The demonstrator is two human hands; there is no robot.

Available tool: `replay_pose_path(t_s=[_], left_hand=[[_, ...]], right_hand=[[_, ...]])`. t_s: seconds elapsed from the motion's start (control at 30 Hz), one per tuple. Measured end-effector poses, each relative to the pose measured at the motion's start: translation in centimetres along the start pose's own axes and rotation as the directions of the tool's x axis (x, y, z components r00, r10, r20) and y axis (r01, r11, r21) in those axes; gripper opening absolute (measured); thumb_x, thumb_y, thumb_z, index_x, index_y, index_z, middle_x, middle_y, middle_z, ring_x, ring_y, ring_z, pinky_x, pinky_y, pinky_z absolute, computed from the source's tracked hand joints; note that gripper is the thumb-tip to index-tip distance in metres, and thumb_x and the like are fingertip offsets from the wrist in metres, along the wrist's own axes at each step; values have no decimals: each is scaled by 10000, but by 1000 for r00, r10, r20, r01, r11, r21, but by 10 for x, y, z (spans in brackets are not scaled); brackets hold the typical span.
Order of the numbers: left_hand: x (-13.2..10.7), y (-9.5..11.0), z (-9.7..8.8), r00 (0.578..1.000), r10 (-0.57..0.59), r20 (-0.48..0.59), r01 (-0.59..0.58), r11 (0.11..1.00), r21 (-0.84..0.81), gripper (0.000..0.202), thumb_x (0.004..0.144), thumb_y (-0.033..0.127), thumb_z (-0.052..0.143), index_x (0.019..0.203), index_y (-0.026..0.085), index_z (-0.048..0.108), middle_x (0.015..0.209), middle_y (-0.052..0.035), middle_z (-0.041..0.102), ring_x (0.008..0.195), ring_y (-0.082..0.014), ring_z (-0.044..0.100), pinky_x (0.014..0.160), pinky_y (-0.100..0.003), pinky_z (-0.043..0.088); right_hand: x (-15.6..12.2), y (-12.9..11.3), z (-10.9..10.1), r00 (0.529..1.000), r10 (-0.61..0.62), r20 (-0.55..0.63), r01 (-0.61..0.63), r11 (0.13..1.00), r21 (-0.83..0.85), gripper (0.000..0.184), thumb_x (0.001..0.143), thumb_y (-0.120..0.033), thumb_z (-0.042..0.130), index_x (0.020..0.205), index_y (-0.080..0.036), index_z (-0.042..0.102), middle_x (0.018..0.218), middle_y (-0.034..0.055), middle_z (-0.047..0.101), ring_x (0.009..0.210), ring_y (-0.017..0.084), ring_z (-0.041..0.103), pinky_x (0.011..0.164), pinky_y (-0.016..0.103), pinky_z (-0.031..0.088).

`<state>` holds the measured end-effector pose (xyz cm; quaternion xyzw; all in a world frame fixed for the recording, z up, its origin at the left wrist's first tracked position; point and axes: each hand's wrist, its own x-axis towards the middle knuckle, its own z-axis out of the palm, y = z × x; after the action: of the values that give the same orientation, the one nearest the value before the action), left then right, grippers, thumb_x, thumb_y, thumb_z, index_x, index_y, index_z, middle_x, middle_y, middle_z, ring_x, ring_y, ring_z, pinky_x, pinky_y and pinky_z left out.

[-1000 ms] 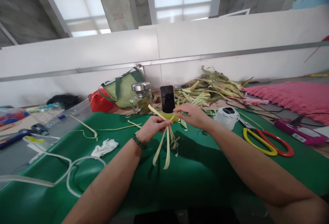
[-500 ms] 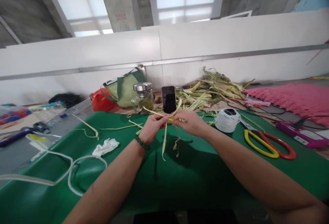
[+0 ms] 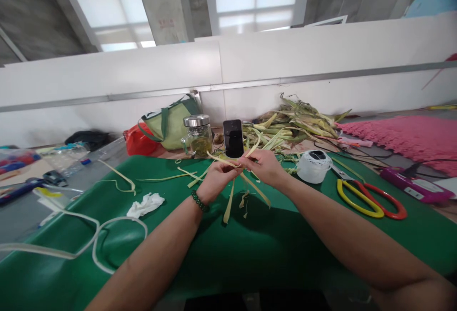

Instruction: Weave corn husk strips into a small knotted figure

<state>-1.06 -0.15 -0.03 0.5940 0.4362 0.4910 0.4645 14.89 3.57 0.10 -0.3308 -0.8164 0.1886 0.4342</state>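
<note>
My left hand (image 3: 218, 177) and my right hand (image 3: 263, 168) meet over the green mat (image 3: 250, 254), both with fingers pinched on pale yellow-green corn husk strips (image 3: 257, 191). The strips cross at my fingertips. One end sticks up past the right hand, another points to the upper left, and two hang below. How they join is hidden by my fingers. A beaded bracelet (image 3: 199, 201) circles my left wrist. Just behind the hands a dark phone (image 3: 233, 138) stands upright, with a lidded glass mug (image 3: 198, 139) to its left.
A heap of corn husks (image 3: 303, 118) lies at the back. On the right are a white spool (image 3: 311, 170), scissors (image 3: 360, 199) with yellow and red handles, and a purple tool (image 3: 410, 186). Crumpled tissue (image 3: 146, 205) and a white cord loop (image 3: 97, 242) lie on the left.
My hands have come closer together, and the left hand has turned over a little. A strip now slants down to the right below my fingers, and the upper end leans further right.
</note>
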Motion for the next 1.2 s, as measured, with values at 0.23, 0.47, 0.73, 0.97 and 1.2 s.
replay_pose_path(t_s=[0.23,0.47,0.73,0.97,1.2], left_hand=[[1,1,-1,997,-58,46,62,995,-79,347,516,408,807,685,125,695,642,-11,625,597,-99,498,584,-222,401],[1,-4,-3,988,-53,146,47,998,39,299,523,369,798,555,108,657,497,15,528,489,-81,422,486,-219,332],[8,-8,-4,997,11,-79,-16,998,-59,299,501,350,812,635,109,697,543,-18,617,505,-90,466,479,-205,343],[9,-4,-11,990,28,-141,-39,996,-79,280,520,340,803,633,118,676,462,30,554,445,-64,439,456,-198,344],[8,-1,-8,986,113,-122,-117,993,-26,264,541,346,792,617,123,674,528,1,604,508,-94,488,496,-217,377]], right_hand=[[0,-1,1,1000,-24,-20,27,990,142,416,848,-430,482,524,-177,551,635,27,601,567,131,522,557,251,385],[-2,-8,3,998,63,2,-62,979,193,388,811,-447,518,535,-179,571,566,24,589,518,132,531,528,256,394],[0,-3,5,851,334,405,-474,820,320,219,614,-320,693,656,-167,542,525,-30,576,504,113,550,514,236,452],[4,2,-9,851,332,408,-417,898,139,66,662,-191,564,638,-154,613,572,-21,561,515,88,481,465,194,370],[-1,-6,6,889,173,424,-290,930,228,264,795,-340,522,612,-155,563,535,-10,571,479,100,510,489,209,401]])
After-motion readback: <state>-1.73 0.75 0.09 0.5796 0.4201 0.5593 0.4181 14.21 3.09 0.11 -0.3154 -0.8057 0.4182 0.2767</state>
